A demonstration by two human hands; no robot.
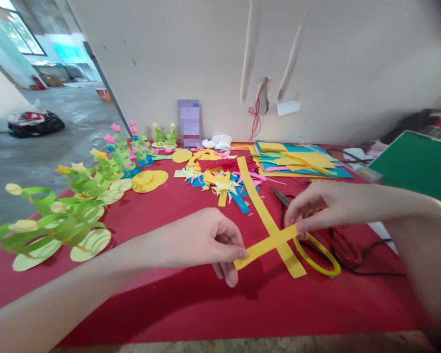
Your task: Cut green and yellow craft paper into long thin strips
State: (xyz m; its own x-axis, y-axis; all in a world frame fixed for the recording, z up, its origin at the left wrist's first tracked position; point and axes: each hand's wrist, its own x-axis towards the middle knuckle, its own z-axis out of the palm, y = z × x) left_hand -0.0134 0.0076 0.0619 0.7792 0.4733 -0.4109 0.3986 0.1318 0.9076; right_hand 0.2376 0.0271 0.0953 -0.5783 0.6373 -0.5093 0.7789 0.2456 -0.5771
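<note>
A short yellow paper strip (270, 245) is stretched between my two hands above the red tabletop (191, 304). My left hand (224, 245) pinches its left end between thumb and fingers. At the other end, my right hand (312, 206) pinches the strip too. Beneath it a longer yellow paper strip (259, 206) lies slantwise on the table. Scissors with yellow handles (321, 257) rest just under my right hand, which covers part of them. Beside these are red-handled scissors (347, 250), also partly hidden.
Paper scraps (220, 179) pile up mid-table. Green curled-paper plants (59, 215) on round bases line the left side, near yellow paper discs (150, 180). Coloured paper sheets (301, 159) are stacked at the back right. A phone (190, 122) leans on the wall. A dark cord (378, 273) runs at right.
</note>
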